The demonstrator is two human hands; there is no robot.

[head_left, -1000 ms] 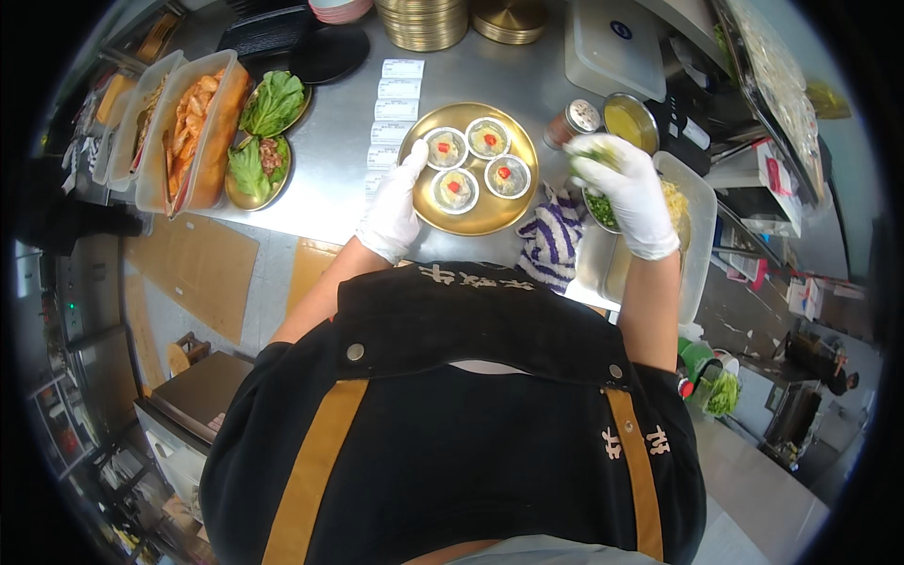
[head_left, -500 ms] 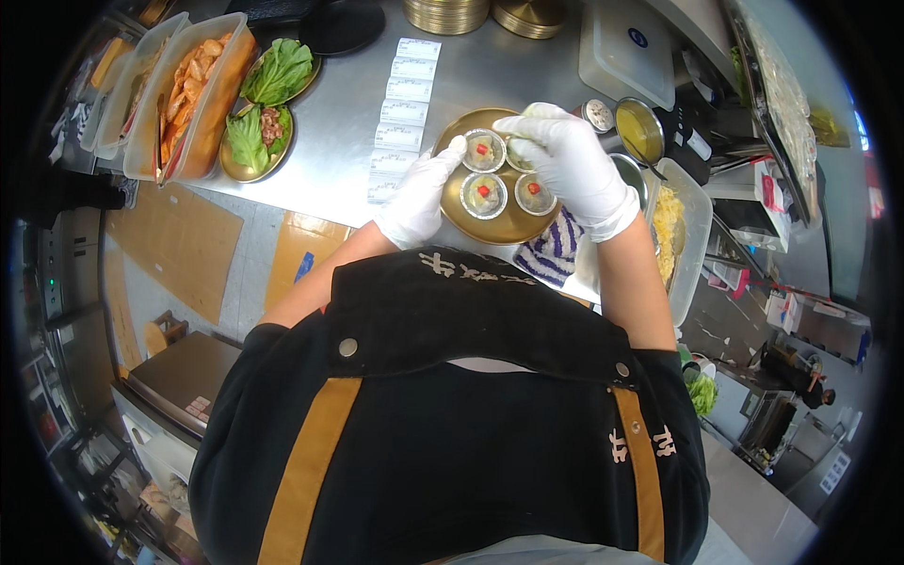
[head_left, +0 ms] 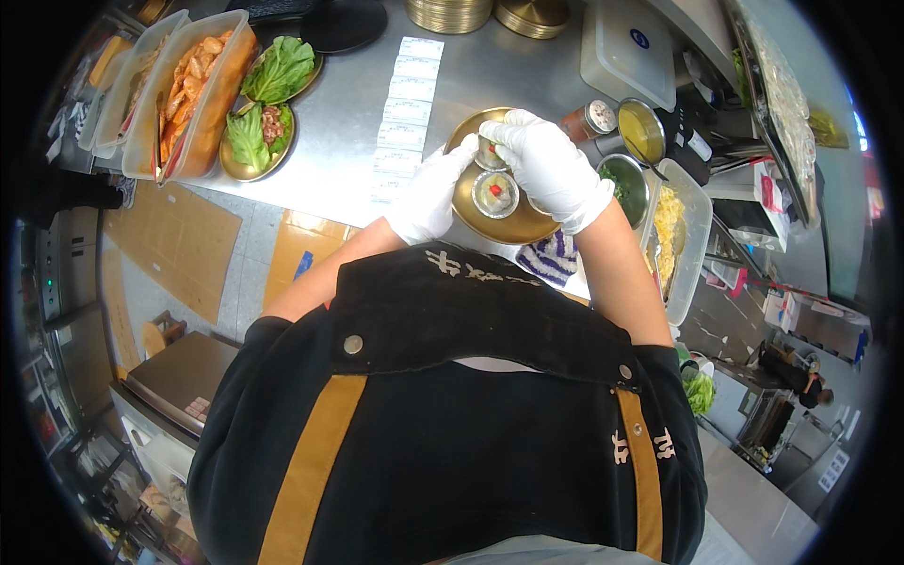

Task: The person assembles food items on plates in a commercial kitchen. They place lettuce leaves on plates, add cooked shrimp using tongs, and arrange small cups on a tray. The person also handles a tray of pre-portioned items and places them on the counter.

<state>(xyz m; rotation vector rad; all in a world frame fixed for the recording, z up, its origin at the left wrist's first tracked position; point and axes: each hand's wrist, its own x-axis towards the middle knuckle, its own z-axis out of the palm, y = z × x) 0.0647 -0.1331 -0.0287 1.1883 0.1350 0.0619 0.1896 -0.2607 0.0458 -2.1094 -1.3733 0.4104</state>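
Now, right white-gloved hand (head_left: pixel 551 167): shifted inward, seemingly tending your round silver foil cup (head_left: pixel 488 159); grip hidden.
Left white-gloved hand (head_left: pixel 428 196): beside it, grip unclear.

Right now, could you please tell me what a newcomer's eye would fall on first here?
Probably the white-gloved left hand and right hand, close together over the gold plate at upper centre, a red-topped cup showing between them. Next, perhaps the tub of orange food at upper left, and the green leaves just right of it.
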